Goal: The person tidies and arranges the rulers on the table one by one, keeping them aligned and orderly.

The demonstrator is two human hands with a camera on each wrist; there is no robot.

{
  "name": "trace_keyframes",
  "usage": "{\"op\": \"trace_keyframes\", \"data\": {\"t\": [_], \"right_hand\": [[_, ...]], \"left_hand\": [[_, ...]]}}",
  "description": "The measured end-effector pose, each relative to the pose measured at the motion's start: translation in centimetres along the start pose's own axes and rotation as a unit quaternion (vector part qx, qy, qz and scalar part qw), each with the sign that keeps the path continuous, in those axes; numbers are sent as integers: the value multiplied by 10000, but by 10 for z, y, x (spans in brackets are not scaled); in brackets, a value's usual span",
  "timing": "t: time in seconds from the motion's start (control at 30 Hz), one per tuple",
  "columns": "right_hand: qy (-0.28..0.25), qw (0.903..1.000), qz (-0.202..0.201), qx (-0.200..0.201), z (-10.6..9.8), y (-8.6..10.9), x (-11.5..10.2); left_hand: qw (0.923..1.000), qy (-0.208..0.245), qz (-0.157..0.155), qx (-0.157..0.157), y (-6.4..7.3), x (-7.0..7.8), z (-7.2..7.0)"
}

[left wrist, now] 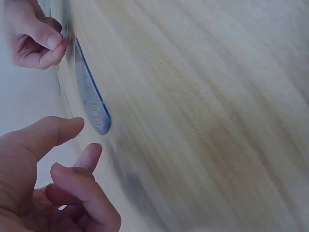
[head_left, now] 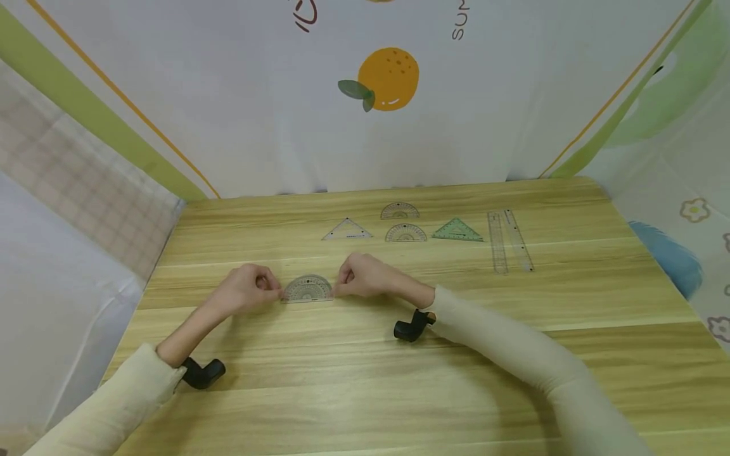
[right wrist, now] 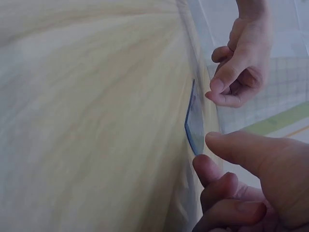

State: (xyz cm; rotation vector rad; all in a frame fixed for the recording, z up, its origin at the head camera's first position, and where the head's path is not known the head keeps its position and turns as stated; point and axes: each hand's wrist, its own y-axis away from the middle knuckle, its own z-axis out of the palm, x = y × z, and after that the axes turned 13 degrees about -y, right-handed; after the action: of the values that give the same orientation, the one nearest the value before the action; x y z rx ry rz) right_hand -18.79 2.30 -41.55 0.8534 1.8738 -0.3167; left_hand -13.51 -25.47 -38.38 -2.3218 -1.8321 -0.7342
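A clear half-round protractor [head_left: 308,289] lies on the wooden table, its straight edge facing the person. In both wrist views the protractor [left wrist: 91,99] shows a blue-tinted edge. My left hand [head_left: 251,288] is at its left end; in the left wrist view, thumb and forefinger stand apart with a small gap to the protractor. My right hand [head_left: 365,277] is at the right end. Seen from the right wrist, the protractor's near end [right wrist: 195,140] comes close to the forefinger, and the thumb is apart from that finger. Whether that fingertip touches is hard to tell.
Farther back lie a clear set square [head_left: 347,230], two more protractors, one behind [head_left: 400,211] the other [head_left: 405,233], and a green set square [head_left: 457,230]. Two clear rulers [head_left: 497,244] lie at the right. A printed cloth [head_left: 256,120] hangs behind the table.
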Motion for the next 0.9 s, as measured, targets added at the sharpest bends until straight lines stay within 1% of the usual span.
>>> {"op": "trace_keyframes", "data": {"t": [0.17,0.27,0.43,0.6,0.77,0.9], "right_hand": [[-356,9991,-233,30,-8,2,8],[-559,9976,-417,9,-13,4,11],[-712,9948,-722,-36,-18,4,15],[-714,9928,-952,-130,-24,6,20],[-670,9920,-1042,-226,-32,10,22],[-503,9915,-1158,-310,-39,14,22]], "left_hand": [[9998,-8,38,191,-2,1,-2],[9996,146,120,227,-3,3,-2],[9970,520,490,281,-6,7,0],[9936,742,805,289,-14,10,4],[9866,1047,1239,147,-21,13,7],[9812,1234,1480,2,-24,18,9]]}}
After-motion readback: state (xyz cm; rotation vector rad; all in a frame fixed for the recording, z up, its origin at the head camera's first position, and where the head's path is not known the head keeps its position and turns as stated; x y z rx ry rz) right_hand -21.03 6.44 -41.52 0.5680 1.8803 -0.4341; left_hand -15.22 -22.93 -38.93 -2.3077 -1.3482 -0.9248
